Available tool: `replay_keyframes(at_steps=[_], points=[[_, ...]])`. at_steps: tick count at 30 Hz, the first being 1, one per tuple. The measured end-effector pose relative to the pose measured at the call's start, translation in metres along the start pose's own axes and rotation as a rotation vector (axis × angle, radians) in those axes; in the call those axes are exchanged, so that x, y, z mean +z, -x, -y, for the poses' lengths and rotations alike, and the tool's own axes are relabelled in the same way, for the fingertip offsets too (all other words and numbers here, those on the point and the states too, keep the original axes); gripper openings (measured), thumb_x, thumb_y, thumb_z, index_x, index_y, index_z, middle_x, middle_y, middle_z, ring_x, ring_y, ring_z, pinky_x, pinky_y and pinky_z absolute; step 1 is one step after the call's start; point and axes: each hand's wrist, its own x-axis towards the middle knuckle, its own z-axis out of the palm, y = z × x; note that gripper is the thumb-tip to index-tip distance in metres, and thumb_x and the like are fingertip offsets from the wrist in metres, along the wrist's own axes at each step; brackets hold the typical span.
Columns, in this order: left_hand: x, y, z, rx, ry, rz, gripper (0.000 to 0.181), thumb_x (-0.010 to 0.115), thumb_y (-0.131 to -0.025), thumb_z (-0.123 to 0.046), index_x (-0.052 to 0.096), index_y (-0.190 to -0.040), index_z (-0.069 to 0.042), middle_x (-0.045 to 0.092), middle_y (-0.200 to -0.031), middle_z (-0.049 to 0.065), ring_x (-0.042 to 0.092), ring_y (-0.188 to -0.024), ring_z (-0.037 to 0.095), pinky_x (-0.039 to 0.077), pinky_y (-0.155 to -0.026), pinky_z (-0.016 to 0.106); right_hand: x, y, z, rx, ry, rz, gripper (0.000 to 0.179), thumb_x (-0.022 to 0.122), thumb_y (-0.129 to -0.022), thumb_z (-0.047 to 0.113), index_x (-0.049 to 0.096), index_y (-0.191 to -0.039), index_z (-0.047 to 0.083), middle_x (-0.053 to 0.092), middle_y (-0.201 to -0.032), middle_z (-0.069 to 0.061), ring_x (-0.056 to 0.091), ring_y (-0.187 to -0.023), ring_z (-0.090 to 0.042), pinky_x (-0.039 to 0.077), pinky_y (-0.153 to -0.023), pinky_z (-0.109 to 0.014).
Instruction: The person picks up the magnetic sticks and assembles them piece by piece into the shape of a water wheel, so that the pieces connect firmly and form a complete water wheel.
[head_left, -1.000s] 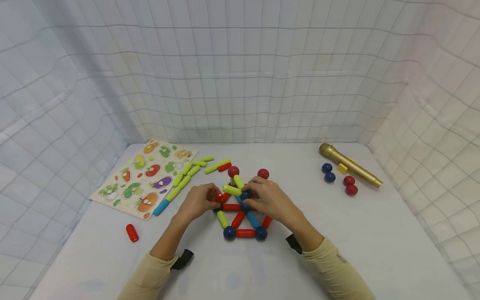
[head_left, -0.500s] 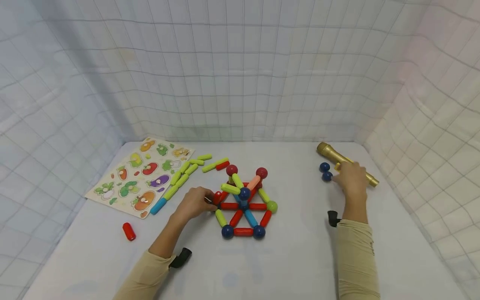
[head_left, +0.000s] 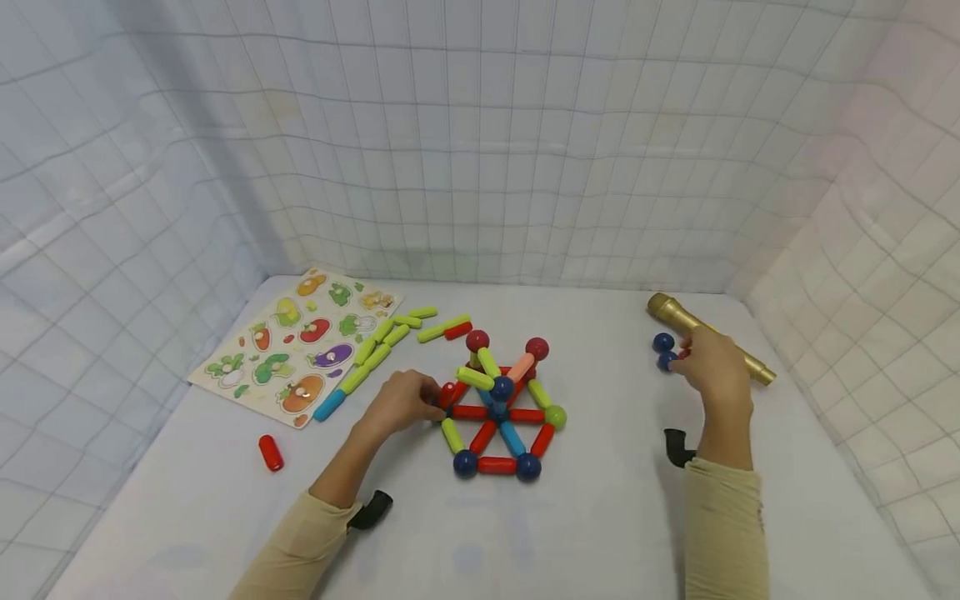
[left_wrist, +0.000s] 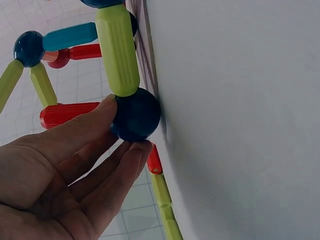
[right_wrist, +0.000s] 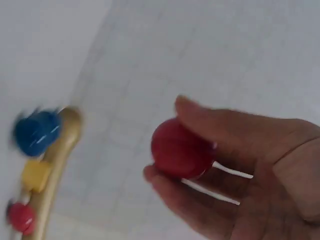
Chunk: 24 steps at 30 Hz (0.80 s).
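Note:
A hexagonal frame of coloured sticks and balls (head_left: 497,466) stands mid-table, with further sticks rising to a dark blue ball (head_left: 502,387) over its centre. At its left corner my left hand (head_left: 402,403) pinches a dark blue corner ball (left_wrist: 139,117) between thumb and fingers. A lime stick (left_wrist: 118,52) and a red stick (left_wrist: 70,116) join that ball. Off to the right, my right hand (head_left: 718,367) holds a red ball (right_wrist: 176,150) between thumb and fingertips. Two blue balls (head_left: 663,342) lie just left of that hand.
A gold toy microphone (head_left: 675,315) lies behind my right hand, with a yellow cube (right_wrist: 36,175) and another red ball (right_wrist: 22,217) near it. Lime sticks (head_left: 369,358) line the right side of a vegetable picture board (head_left: 247,367). One loose red stick (head_left: 271,452) lies front left.
My right hand has left the frame, moved right to the loose balls and taken a red one. My left hand has stayed on the left corner ball.

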Motion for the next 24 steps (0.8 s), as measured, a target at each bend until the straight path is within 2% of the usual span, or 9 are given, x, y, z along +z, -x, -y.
replay_keyframes(at_steps=[2,6,9,11,13,15,19,24], points=[[0.0,0.0,-0.002,-0.001,0.007,0.017,0.029,0.08,-0.079,-0.016,0.073,-0.105,-0.005,0.07,-0.088,0.003,0.056,-0.078,0.017,0.052,-0.071,0.027,0.0,0.015,0.038,-0.178,-0.046,-0.06,0.031,0.073,-0.085,0.016,0.065,-0.109,-0.002,0.068,-0.099,-0.018,0.062,-0.085,-0.029,0.052,-0.071,-0.042],[-0.002,-0.001,-0.006,0.025,0.005,0.02,0.031,0.08,-0.08,-0.017,0.072,-0.107,-0.005,0.07,-0.091,0.004,0.058,-0.08,0.017,0.054,-0.075,0.03,0.018,0.035,0.116,-0.604,-0.157,-0.146,0.03,0.078,-0.082,0.016,0.07,-0.109,0.006,0.063,-0.112,-0.01,0.064,-0.089,-0.021,0.056,-0.077,-0.036],[-0.003,-0.001,-0.009,0.047,0.006,0.01,0.031,0.08,-0.08,-0.019,0.071,-0.107,-0.006,0.071,-0.093,0.004,0.06,-0.082,0.016,0.054,-0.077,0.032,0.033,0.041,0.164,-0.848,-0.192,-0.134,0.03,0.08,-0.081,0.017,0.073,-0.109,0.01,0.058,-0.114,-0.007,0.062,-0.089,-0.017,0.055,-0.076,-0.027],[-0.003,0.0,-0.011,0.059,0.01,0.008,0.03,0.079,-0.081,-0.02,0.071,-0.106,-0.007,0.073,-0.093,0.005,0.063,-0.083,0.016,0.055,-0.077,0.032,0.042,0.043,0.188,-0.951,-0.187,-0.096,0.029,0.079,-0.082,0.017,0.073,-0.109,0.011,0.058,-0.11,-0.007,0.062,-0.086,-0.015,0.054,-0.073,-0.022],[-0.001,0.0,-0.011,0.073,0.007,0.004,0.029,0.079,-0.081,-0.019,0.071,-0.105,-0.006,0.074,-0.093,0.006,0.065,-0.084,0.017,0.056,-0.077,0.033,0.051,0.043,0.204,-0.996,-0.156,-0.039,0.03,0.078,-0.083,0.017,0.072,-0.111,0.012,0.059,-0.108,-0.005,0.062,-0.086,-0.013,0.052,-0.073,-0.018],[0.0,0.001,-0.011,0.076,0.007,-0.005,0.028,0.078,-0.082,-0.019,0.071,-0.105,-0.005,0.074,-0.093,0.006,0.067,-0.085,0.018,0.056,-0.077,0.034,0.059,0.041,0.214,-1.002,-0.111,0.018,0.03,0.076,-0.085,0.017,0.071,-0.113,0.011,0.06,-0.108,-0.006,0.062,-0.083,-0.013,0.052,-0.072,-0.018],[0.001,0.003,-0.011,0.056,0.001,-0.02,0.029,0.078,-0.082,-0.018,0.07,-0.107,-0.005,0.074,-0.093,0.006,0.067,-0.085,0.018,0.057,-0.078,0.035,0.07,0.036,0.224,-0.948,-0.033,0.101,0.032,0.074,-0.087,0.018,0.069,-0.117,0.011,0.06,-0.114,-0.006,0.063,-0.087,-0.012,0.054,-0.077,-0.022],[-0.002,0.006,-0.007,0.044,0.004,-0.025,0.031,0.078,-0.082,-0.017,0.068,-0.108,-0.003,0.074,-0.095,0.008,0.067,-0.084,0.018,0.057,-0.076,0.035,0.079,0.033,0.23,-0.928,-0.009,0.135,0.032,0.073,-0.088,0.018,0.067,-0.118,0.009,0.062,-0.12,-0.007,0.064,-0.096,-0.016,0.055,-0.084,-0.029]])
